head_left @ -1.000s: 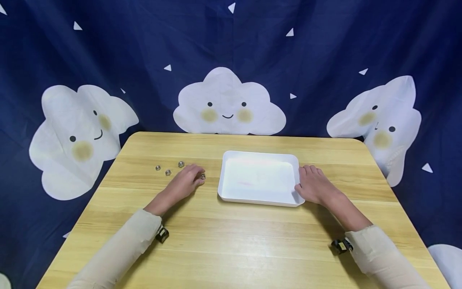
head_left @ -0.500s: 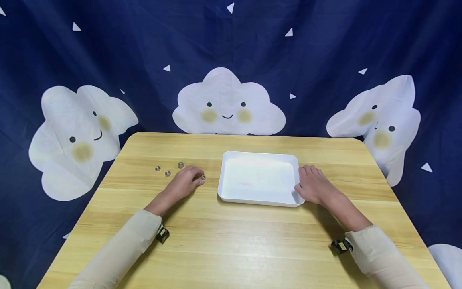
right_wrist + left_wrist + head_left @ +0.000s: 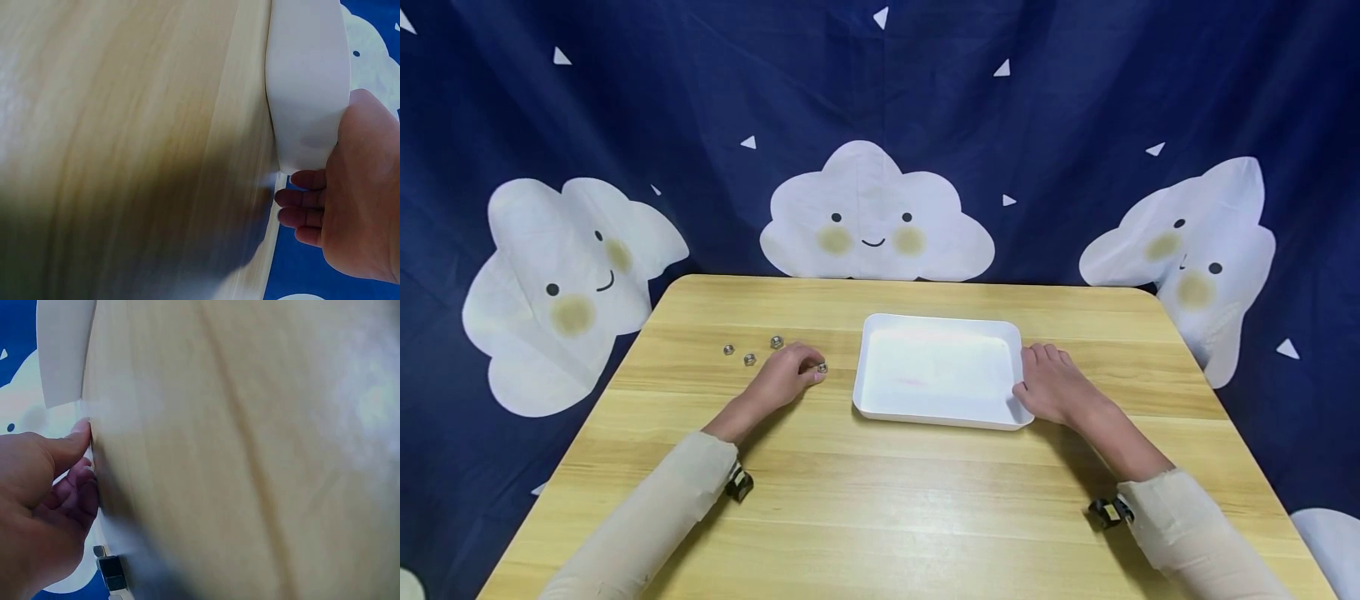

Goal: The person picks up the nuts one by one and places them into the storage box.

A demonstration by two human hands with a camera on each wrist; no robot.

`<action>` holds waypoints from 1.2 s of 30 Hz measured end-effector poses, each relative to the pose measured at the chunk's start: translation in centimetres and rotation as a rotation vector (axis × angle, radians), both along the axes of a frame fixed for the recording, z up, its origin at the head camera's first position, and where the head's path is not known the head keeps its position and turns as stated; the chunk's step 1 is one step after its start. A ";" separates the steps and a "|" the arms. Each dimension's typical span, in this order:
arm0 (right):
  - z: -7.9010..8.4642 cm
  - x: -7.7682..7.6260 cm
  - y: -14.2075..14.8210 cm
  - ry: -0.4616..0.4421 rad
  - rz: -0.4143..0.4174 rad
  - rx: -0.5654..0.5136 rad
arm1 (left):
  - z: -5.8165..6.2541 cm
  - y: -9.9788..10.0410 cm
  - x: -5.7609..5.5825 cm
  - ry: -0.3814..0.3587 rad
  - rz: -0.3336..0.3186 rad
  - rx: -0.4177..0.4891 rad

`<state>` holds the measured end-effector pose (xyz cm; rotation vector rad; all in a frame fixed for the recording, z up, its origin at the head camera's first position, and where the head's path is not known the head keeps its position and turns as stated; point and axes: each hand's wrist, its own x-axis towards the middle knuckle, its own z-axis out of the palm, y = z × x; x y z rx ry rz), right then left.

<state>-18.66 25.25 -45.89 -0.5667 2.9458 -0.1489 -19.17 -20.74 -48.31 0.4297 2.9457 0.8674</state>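
At the left of the tray my left hand (image 3: 784, 379) has thumb and fingers around a small metal nut (image 3: 822, 367) on the wooden table. In the left wrist view the thumb of the left hand (image 3: 37, 500) points forward with the other fingers curled beneath; the nut is out of sight there. My right hand (image 3: 1054, 385) grips the right end of a shallow white tray (image 3: 943, 420), thumb over its rim. From the right wrist view, the tray's outer wall (image 3: 309, 81) shows beside the right hand (image 3: 362, 194), its fingers under the corner.
Left of the left hand lie three more nuts on the table: one nut (image 3: 777, 342) farther back, another nut (image 3: 749, 360) nearer, and a third nut (image 3: 728, 350) leftmost. A blue curtain (image 3: 1045, 108) with cloud prints hangs behind the table (image 3: 910, 508).
The left hand's thumb and fingertips have shifted very slightly about the nut. The right hand and the tray stay in place.
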 end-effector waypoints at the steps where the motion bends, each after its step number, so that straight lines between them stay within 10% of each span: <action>1: 0.0 0.0 0.0 0.001 0.000 0.000 | 0.0 0.0 0.0 -0.004 -0.001 0.005; 36: 0.1 0.1 0.0 0.006 -0.007 -0.002 | -0.4 0.6 0.0 0.021 0.010 -0.081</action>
